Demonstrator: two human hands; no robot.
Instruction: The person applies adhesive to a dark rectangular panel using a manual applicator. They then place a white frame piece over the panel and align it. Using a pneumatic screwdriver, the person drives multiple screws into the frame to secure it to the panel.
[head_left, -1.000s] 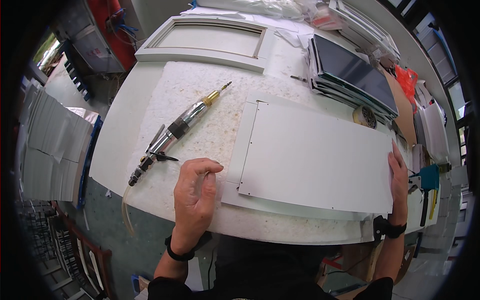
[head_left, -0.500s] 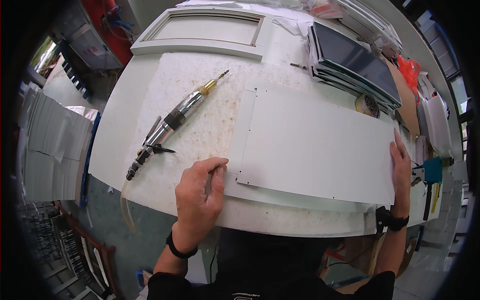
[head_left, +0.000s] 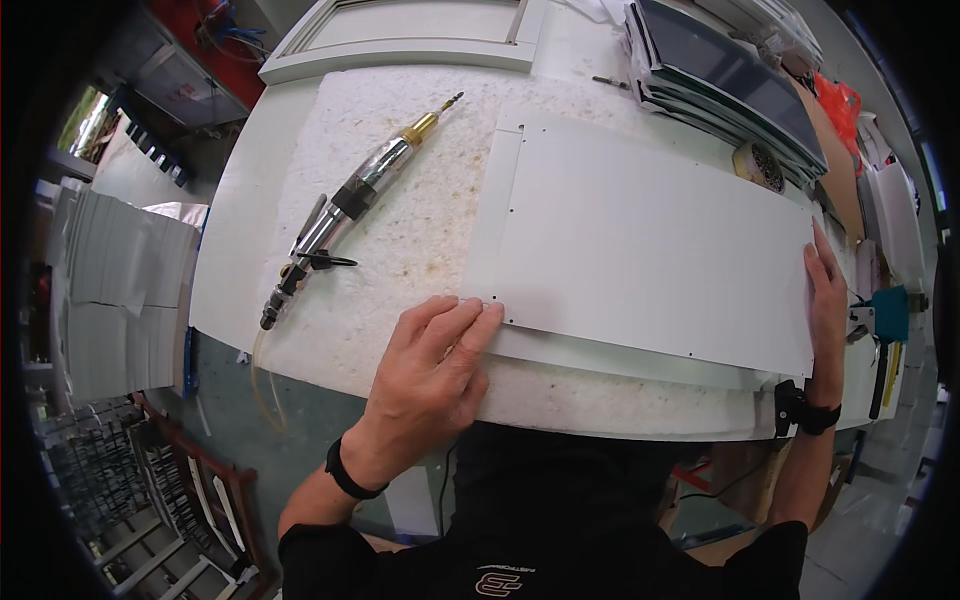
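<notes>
A thin white panel (head_left: 660, 240) with small dark holes along its edges lies over another white panel (head_left: 640, 354), which shows at the left and near sides. My left hand (head_left: 430, 350) rests its outstretched fingertips on the near left corner of the upper panel, close to two holes. At the opposite end, my right hand (head_left: 826, 290) holds the upper panel's right edge, its thumb hidden. A silver and black air screwdriver (head_left: 360, 195) with a brass-coloured collar lies left of the panels, its bit pointing away from me.
Beyond it sits a white frame (head_left: 400, 57). A stack of dark glossy panels (head_left: 730, 75) stands at the far right, beside a small round tub of screws (head_left: 758, 165). A teal tool (head_left: 888, 312) lies right of my right hand. White boards (head_left: 125, 290) are piled at the left.
My left hand has moved from the lower panel's near left edge onto the upper panel's corner, its pinch loosened into straighter fingers. My right hand stays on the right edge. The view has shifted.
</notes>
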